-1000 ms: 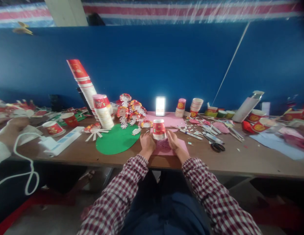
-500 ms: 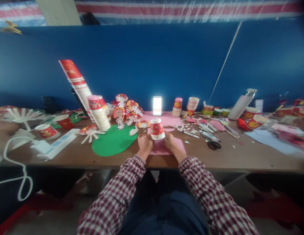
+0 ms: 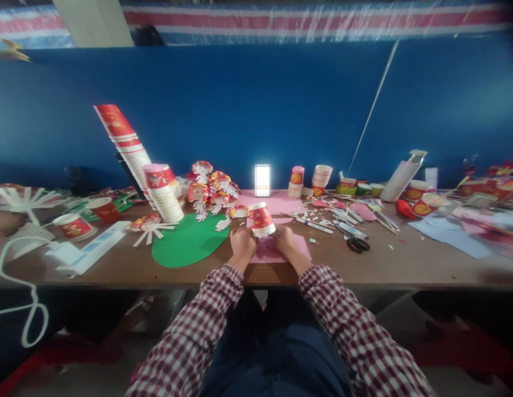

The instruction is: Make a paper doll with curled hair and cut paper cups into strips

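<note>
Both hands have closed in on the red paper cup [image 3: 262, 221] in the head view: the left hand [image 3: 243, 245] holds it at its lower left, and the right hand [image 3: 285, 241] has come in from being held apart to meet its lower right. Some fingertips are hidden behind the cup, so how they press on it cannot be told.

The cup itself has just changed its lean. It stood nearly upright a moment ago and now tips over towards the left, wide white rim down and narrow end up. That reads as handling between two hands, with its angle set by both rather than by the table [image 3: 223, 270]. It is right in front of the person, over the near pink paper [image 3: 301, 249]; whether its rim touches the paper cannot be told.

Around it, things lie much as they did. The green paper [image 3: 186, 242] is just beside the left hand, with the cluster of paper figures [image 3: 215, 193] behind. To the right lie the marker [image 3: 314, 225] and the black-handled scissors [image 3: 358, 244], neither touched. The leaning stack of cups [image 3: 163, 193] stands farther left, beyond the green paper.
</note>
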A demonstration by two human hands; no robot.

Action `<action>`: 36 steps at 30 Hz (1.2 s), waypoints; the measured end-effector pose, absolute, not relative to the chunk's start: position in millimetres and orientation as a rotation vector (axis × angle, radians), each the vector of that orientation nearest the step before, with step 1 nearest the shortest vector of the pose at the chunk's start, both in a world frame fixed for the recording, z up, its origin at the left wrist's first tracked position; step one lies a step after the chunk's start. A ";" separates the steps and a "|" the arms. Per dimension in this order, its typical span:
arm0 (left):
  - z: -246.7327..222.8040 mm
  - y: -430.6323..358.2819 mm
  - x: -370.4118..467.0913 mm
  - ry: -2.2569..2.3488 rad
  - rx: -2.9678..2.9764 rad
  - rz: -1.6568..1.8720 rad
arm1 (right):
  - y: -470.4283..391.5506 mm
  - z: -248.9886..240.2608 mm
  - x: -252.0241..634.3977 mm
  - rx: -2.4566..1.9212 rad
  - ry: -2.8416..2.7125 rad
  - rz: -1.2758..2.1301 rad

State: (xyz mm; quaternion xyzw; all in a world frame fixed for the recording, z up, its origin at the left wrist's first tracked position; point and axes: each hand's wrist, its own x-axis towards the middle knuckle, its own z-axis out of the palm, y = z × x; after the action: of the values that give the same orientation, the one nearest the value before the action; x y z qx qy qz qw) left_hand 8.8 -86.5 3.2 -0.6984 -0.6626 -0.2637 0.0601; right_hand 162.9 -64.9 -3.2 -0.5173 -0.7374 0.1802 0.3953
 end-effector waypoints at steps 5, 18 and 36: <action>3.2 -86.4 8.3 -2.018 -2.138 -0.784 | -63.5 -5.6 162.7 -1.280 -1.842 0.490; 3.6 -88.5 8.9 -1.985 -2.108 -0.869 | -60.2 -8.4 162.7 -1.276 -1.807 0.465; 4.8 -90.3 16.0 -2.157 -1.899 -1.018 | -71.0 -5.5 163.3 -1.416 -1.751 -0.073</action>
State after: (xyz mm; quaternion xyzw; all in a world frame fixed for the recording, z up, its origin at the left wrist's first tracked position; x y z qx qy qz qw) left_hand 16.0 -90.3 4.8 -0.6222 -0.7068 -0.3334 0.0463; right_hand 163.3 -71.0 -5.5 -0.5673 -0.7019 -0.0294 0.4297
